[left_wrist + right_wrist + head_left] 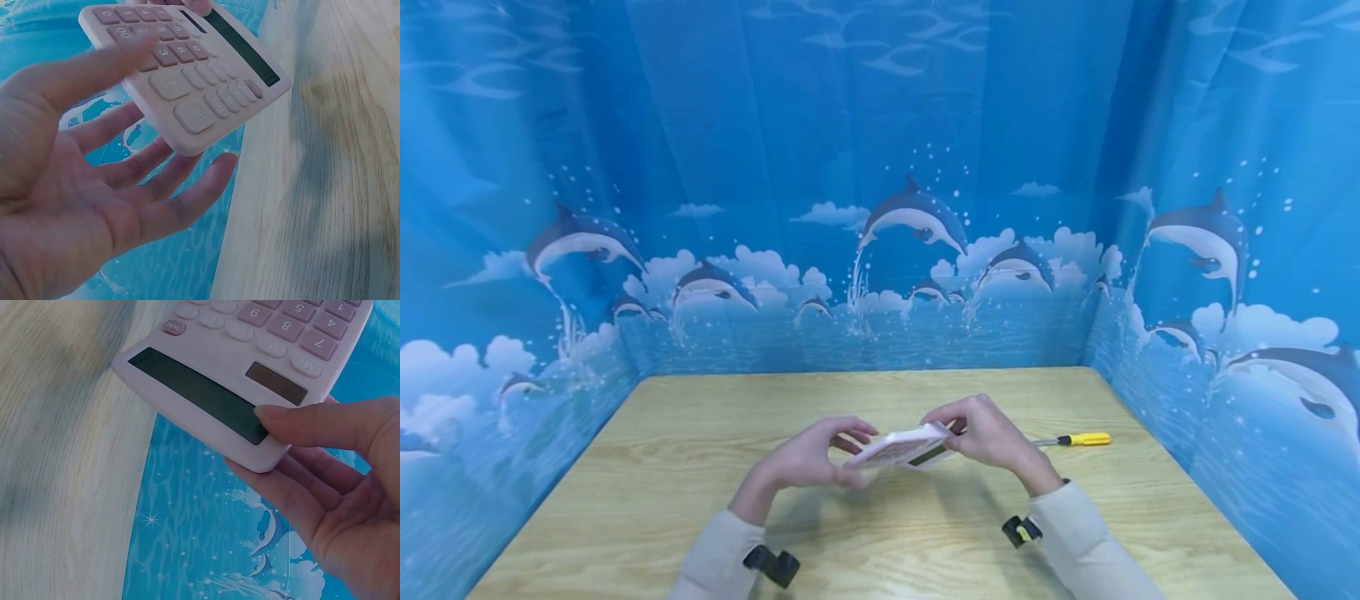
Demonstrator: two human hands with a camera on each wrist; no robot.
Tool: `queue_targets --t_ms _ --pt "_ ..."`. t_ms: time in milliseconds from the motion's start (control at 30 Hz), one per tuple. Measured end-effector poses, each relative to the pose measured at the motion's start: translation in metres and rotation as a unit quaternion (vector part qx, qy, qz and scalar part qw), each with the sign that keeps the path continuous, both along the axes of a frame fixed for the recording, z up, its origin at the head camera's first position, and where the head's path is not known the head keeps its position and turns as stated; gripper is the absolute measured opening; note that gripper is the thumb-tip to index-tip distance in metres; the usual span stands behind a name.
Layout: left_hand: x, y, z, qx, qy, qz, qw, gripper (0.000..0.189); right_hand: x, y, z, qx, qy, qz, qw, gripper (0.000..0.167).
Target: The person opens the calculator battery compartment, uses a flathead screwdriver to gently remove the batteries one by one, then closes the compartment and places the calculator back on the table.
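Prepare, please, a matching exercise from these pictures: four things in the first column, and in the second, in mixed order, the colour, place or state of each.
1. Calculator
2. Screwdriver
3. Right hand
4. Curtain

A. Gripping near the display
B. Blue, printed with dolphins
C. Pale pink, held above the table
D. Yellow and black, lying on the table

Pairs: 1-C, 2-D, 3-A, 4-B
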State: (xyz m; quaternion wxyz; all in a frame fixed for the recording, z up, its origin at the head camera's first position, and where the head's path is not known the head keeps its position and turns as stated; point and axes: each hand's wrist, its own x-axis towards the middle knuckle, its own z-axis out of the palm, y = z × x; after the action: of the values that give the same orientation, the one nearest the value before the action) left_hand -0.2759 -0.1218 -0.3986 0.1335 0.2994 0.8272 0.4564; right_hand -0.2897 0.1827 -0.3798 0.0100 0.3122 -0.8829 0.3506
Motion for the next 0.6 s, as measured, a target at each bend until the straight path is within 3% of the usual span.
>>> queue_targets --t_ms 133,367,600 --pt "-0.001 -0.001 0.0 0.005 -0.028 0.011 0.9995 0.056 0.001 -0.001 0.0 0.007 0.006 -0.005 0.9999 0.037" --pt "-0.002 0.002 -0.005 0.031 -0.108 0.023 0.9934 0.055 0.002 -0.003 0.0 0.003 0.028 -0.001 0.9996 0.038" --pt "-0.003 0.008 -0.013 0.052 -0.139 0.078 0.9858 0.044 0.003 -0.004 0.0 -0.005 0.039 0.004 0.9992 0.036"
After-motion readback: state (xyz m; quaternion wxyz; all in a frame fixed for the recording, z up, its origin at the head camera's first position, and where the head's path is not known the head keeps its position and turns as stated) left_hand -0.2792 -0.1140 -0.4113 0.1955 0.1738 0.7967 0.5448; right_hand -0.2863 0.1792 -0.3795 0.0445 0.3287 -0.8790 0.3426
